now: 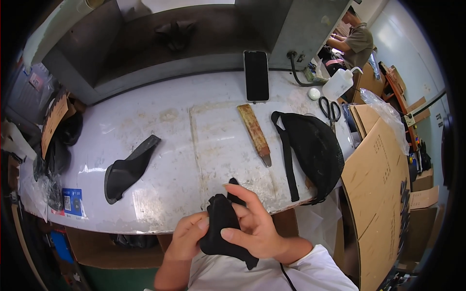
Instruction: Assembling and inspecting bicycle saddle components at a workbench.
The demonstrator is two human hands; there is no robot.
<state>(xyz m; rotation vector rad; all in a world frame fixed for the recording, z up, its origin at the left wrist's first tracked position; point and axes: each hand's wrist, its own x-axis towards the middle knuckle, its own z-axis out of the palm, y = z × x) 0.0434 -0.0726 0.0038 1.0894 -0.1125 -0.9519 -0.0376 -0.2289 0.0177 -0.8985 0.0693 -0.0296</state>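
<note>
Both hands hold a black folded piece of soft material [221,225] above the table's front edge. My left hand [187,236] pinches its left side with thumb and fingers. On the other side my right hand [256,227] grips it, thumb pressed on the front and index finger raised over the top. A small dark end of material shows behind the right fingers; I cannot tell whether it is the same piece. Further left on the table lies a similar black shaped piece [130,169]. To the right rests a larger curved black fabric piece [313,150] with a strap-like edge.
A flat tool with a worn wrapped handle [252,128] lies mid-table [174,126]. Behind it a phone [256,77] leans on the grey metal housing [194,63]. Scissors [330,110] and a white squeeze bottle [338,85] sit back right. Cardboard [378,184] stands right; a co-worker [358,41] sits beyond.
</note>
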